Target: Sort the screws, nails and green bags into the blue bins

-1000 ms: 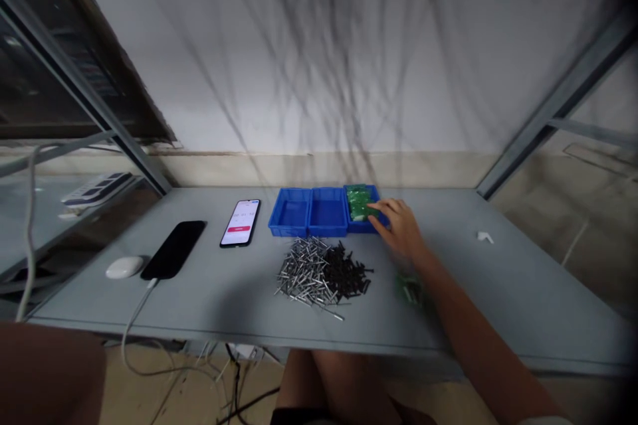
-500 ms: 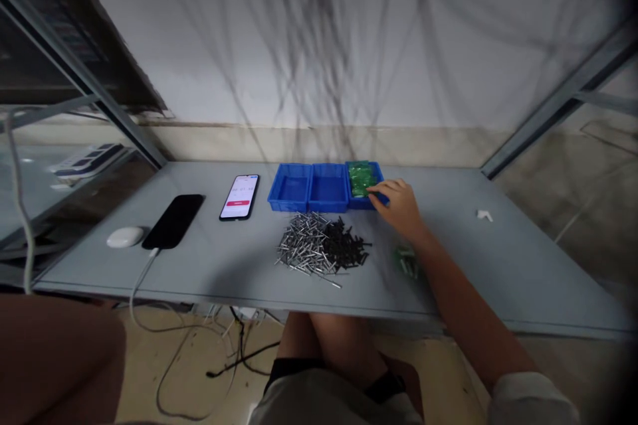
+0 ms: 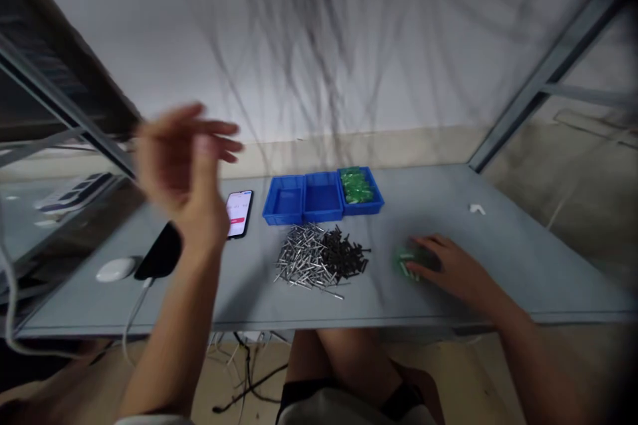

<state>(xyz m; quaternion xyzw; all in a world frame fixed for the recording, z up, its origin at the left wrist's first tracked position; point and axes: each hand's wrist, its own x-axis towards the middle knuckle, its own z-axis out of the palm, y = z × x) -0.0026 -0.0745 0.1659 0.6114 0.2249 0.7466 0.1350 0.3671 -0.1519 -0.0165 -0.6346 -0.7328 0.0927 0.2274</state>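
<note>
My left hand (image 3: 187, 169) is raised in the air at the left, blurred, with its fingers apart and nothing in it. Low on the right side of the table, my right hand (image 3: 451, 269) reaches round a small green packet (image 3: 407, 265), thumb and fingers spread at its edge. Pale pieces show in that packet. Between the hands lies a heap of silver metal pins (image 3: 302, 259), and against it a pile of short black screw-like pieces (image 3: 343, 254). Behind them, green packets (image 3: 357, 187) fill the right blue bin (image 3: 366, 209).
Two more blue bins, the middle one (image 3: 323, 196) and the left one (image 3: 284, 202), show bare bottoms. A lit phone (image 3: 239, 212), a dark phone (image 3: 160, 254) on a cable and a white oval case (image 3: 115, 269) lie left. A small white piece (image 3: 477, 209) lies far right.
My right hand has left the right bin and come down to the loose green packet. My left hand has risen into view. The view has shifted slightly.
</note>
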